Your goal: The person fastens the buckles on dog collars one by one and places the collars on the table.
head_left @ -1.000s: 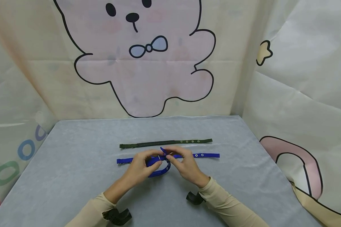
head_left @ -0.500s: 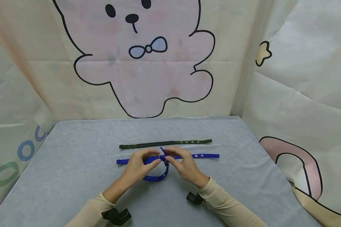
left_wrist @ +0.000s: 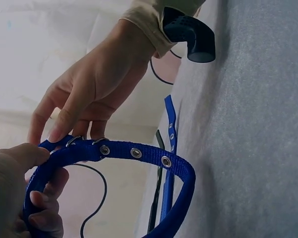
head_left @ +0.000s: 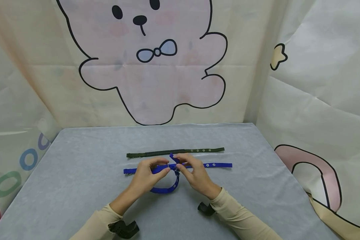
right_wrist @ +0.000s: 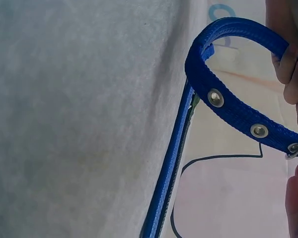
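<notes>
Looped blue collar [left_wrist: 151,156] sits between the left hand [head_left: 145,175] and right hand [head_left: 197,175], both pinching it.

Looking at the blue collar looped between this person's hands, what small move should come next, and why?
Probably a gentle tug by the right hand on the upturned tail of the looped blue collar, with the left hand steadying it. The tail stands up by the metal fittings, at the right hand's fingertips, and the left hand already grips the loop.
</notes>
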Motion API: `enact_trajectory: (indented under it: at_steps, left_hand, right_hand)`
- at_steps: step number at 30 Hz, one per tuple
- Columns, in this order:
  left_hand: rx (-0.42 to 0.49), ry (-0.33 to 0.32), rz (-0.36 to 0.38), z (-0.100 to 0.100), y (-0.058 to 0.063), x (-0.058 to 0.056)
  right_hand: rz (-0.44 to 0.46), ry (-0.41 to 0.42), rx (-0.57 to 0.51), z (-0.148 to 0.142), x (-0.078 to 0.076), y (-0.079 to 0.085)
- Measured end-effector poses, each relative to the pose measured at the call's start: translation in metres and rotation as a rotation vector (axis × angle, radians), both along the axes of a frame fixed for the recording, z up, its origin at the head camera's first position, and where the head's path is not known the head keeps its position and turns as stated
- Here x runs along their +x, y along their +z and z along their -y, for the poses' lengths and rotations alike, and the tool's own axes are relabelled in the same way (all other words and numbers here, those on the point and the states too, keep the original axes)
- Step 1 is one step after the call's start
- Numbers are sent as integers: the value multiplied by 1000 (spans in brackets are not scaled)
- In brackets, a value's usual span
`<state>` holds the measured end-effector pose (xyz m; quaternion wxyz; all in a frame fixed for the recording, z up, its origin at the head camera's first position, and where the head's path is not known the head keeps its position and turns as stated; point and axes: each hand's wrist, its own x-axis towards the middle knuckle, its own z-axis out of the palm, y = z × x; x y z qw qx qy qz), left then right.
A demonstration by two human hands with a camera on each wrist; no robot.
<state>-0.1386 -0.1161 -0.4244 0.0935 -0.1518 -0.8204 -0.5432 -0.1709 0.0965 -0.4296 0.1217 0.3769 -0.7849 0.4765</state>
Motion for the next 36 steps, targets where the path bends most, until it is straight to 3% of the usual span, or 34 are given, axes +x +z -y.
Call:
enact_trajectory:
  at_steps: [5, 13, 36]
  left_hand:
    - [25, -4, -20, 1, 2, -3]
    - [39, -9, -30, 3, 4, -7]
    - [35, -32, -46, 4, 4, -2]
  right_hand:
    - [-39, 22, 6, -2, -2, 1]
    - [-19, -1, 18, -3, -5, 3]
    - [-56, 99, 11, -3, -4, -1]
